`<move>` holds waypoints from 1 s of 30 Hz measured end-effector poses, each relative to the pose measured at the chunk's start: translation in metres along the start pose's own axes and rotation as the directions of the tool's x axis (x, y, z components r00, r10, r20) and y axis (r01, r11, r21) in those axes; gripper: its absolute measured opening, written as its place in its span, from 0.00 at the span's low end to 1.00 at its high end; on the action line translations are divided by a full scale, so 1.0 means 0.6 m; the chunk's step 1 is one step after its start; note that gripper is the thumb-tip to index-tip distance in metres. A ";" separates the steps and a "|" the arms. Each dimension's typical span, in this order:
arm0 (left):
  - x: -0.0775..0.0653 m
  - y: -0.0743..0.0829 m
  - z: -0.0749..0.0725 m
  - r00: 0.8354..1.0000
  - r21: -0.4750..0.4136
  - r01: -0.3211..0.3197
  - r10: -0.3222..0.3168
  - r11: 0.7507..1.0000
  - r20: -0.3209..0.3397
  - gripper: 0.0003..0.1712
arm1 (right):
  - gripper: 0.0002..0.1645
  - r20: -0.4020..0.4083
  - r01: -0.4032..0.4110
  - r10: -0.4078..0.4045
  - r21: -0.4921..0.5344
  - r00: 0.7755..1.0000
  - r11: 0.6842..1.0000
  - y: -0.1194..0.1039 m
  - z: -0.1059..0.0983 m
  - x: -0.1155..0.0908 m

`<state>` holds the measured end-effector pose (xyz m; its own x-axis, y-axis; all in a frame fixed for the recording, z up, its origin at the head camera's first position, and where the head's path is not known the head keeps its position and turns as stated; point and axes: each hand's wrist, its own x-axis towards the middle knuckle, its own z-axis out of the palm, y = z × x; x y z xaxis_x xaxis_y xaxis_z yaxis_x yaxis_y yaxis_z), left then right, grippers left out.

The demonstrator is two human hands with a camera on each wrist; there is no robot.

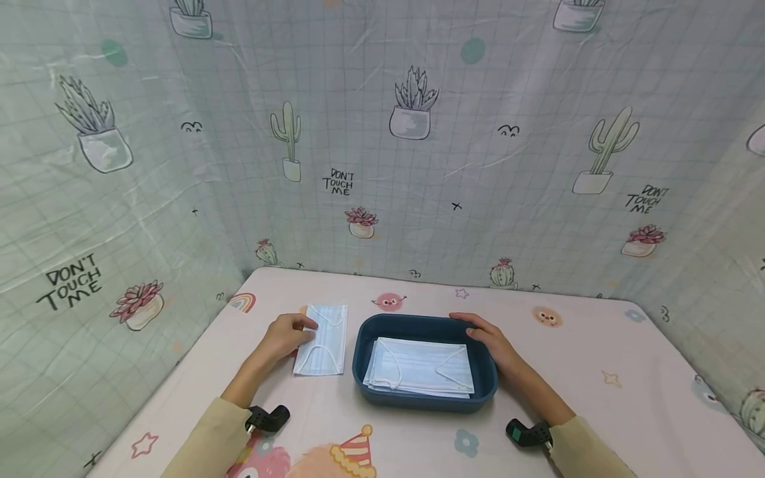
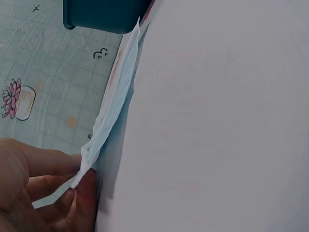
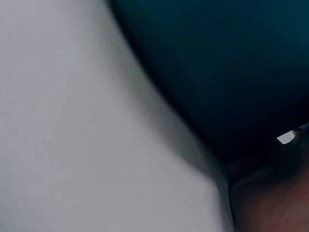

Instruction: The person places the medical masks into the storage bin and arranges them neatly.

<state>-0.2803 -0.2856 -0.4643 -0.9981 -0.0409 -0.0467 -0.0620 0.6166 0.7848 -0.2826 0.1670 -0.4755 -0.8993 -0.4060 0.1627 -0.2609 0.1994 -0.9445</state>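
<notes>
My left hand (image 1: 288, 334) pinches the left edge of a light-blue pleated face mask (image 1: 332, 332) with white ear loops. In the left wrist view the mask (image 2: 113, 108) appears edge-on, its near end between thumb and fingers (image 2: 53, 162), tilted up off the table there. To its right stands a dark blue rectangular tub (image 1: 418, 403) with rounded corners. Several similar masks (image 1: 421, 364) lie in a stack inside it. My right hand (image 1: 493, 342) holds the tub's far right corner, thumb over the rim; the right wrist view shows the tub's outer wall (image 3: 212, 63) close up.
The table (image 1: 597, 425) wears a pale cloth with cartoon prints. Behind and at both sides hangs a grid-patterned curtain (image 1: 454, 172) with cactus drawings. Black camera mounts (image 1: 269, 419) sit at both wrists, above the tabletop.
</notes>
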 end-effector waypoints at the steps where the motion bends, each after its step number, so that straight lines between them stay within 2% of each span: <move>1: 0.001 0.001 0.000 1.000 -0.003 0.000 0.000 1.000 0.000 0.11 | 0.27 0.001 0.001 -0.001 0.000 1.000 1.000 0.000 -0.001 0.001; 14: 0.006 0.011 -0.003 1.000 -0.007 0.006 -0.006 1.000 -0.007 0.11 | 0.27 0.008 0.013 -0.013 -0.002 1.000 1.000 -0.007 -0.010 0.006; 23: 0.000 0.010 -0.003 1.000 -0.012 0.015 -0.016 1.000 -0.007 0.13 | 0.27 -0.002 -0.007 0.007 -0.011 1.000 1.000 0.000 -0.006 0.002; 30: -0.005 0.010 -0.015 0.999 -0.046 0.024 -0.025 0.999 -0.027 0.15 | 0.27 0.007 -0.006 0.006 0.016 1.000 1.000 0.001 -0.004 0.001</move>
<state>-0.2779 -0.2889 -0.4539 -0.9958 -0.0777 -0.0493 -0.0853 0.5785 0.8112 -0.2843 0.1687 -0.4755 -0.8985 -0.4107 0.1549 -0.2497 0.1880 -0.9499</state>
